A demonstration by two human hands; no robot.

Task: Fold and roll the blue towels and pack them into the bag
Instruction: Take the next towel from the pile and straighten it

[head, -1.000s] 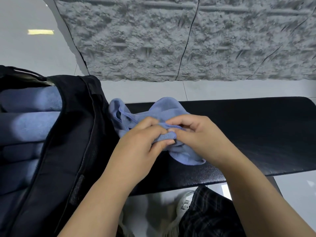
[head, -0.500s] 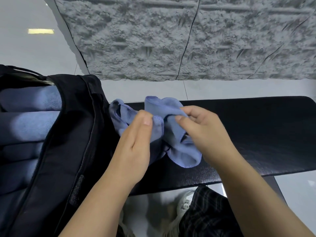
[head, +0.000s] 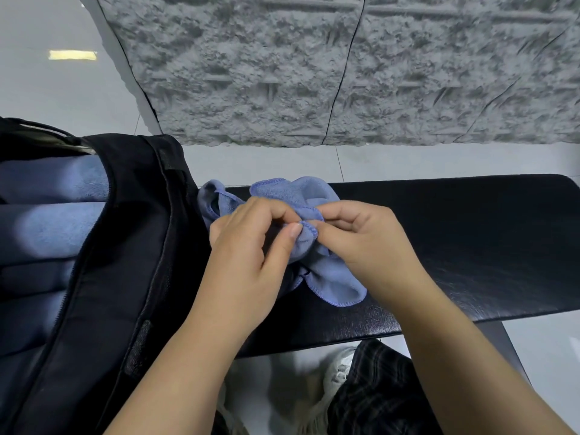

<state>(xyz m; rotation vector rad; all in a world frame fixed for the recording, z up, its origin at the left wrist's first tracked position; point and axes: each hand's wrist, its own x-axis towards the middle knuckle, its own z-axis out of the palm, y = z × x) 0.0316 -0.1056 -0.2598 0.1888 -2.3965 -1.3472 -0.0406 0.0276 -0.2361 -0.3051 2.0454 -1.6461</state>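
A crumpled blue towel [head: 332, 277] lies on the black padded bench [head: 470, 246], just right of the bag. My left hand [head: 248, 255] and my right hand [head: 367, 243] meet over it, each pinching the stitched hem between thumb and fingers. The open black bag [head: 125, 277] fills the left side. Several rolled blue towels [head: 53, 227] lie stacked inside it. Part of the crumpled towel is hidden under my hands.
The bench runs to the right with bare black surface. Beyond it is a white tiled floor [head: 282, 161] and a grey textured wall panel [head: 345, 67]. Below the bench edge I see a white shoe [head: 339, 368] and plaid trousers [head: 376, 397].
The hands were slightly apart holding the towel up half a second ago. Now they have come together and pinch the hem at one spot; the towel has shifted and bunched differently.
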